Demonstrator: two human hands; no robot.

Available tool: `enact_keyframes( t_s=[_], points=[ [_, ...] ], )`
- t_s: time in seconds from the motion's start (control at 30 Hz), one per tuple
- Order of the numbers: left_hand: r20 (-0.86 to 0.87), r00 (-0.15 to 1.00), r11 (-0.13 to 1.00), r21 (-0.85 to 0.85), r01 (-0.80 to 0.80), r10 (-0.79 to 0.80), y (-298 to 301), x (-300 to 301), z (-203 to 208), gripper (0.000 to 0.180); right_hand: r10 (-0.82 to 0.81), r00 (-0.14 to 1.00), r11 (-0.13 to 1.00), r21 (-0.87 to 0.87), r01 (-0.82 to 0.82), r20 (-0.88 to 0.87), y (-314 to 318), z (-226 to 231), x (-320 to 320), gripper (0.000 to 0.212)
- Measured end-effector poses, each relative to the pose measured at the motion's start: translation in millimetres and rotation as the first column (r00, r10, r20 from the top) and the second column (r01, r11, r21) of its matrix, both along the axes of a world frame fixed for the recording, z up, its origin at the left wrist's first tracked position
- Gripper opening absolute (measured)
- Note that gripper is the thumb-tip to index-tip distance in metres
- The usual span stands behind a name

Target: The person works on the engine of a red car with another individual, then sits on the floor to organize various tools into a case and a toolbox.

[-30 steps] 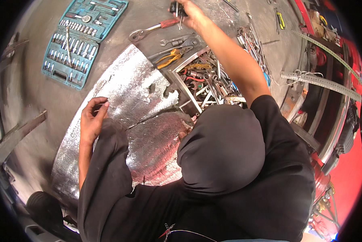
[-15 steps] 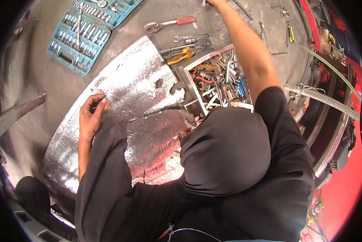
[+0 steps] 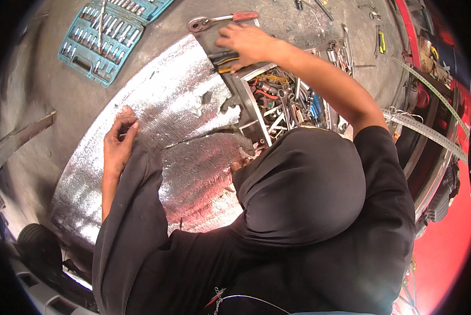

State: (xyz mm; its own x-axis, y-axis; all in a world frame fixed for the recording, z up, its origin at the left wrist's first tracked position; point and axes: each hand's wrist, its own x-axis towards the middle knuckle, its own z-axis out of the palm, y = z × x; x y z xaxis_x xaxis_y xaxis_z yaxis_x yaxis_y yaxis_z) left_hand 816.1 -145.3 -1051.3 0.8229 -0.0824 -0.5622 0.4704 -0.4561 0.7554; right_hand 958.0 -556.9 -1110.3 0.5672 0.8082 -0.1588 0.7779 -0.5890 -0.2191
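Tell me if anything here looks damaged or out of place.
The silver foil sheet is torn: a ragged hole and a split run across it beside the tool tray. The left hand rests on the foil's edge.

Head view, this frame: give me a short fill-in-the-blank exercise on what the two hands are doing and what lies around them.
1. The left hand rests on a sheet of silver ____.
2. The right hand reaches over the pliers with yellow-and-black handles, just below a ratchet whose handle is ____.
3. The socket set lies in an open case coloured ____.
4. The metal tray is full of loose ____.

Missing words: foil; red; teal; tools
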Motion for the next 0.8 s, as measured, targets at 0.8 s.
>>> enact_keyframes(
  t_s=[0.8],
  points=[
    [0.002,0.998,0.998,-0.002,-0.056,0.056,2.7,-8.4,-5.8,0.019,-0.623,0.773,0.689,-0.387,0.613,0.115,-91.1,15.6,60.5,0.051]
  ],
)
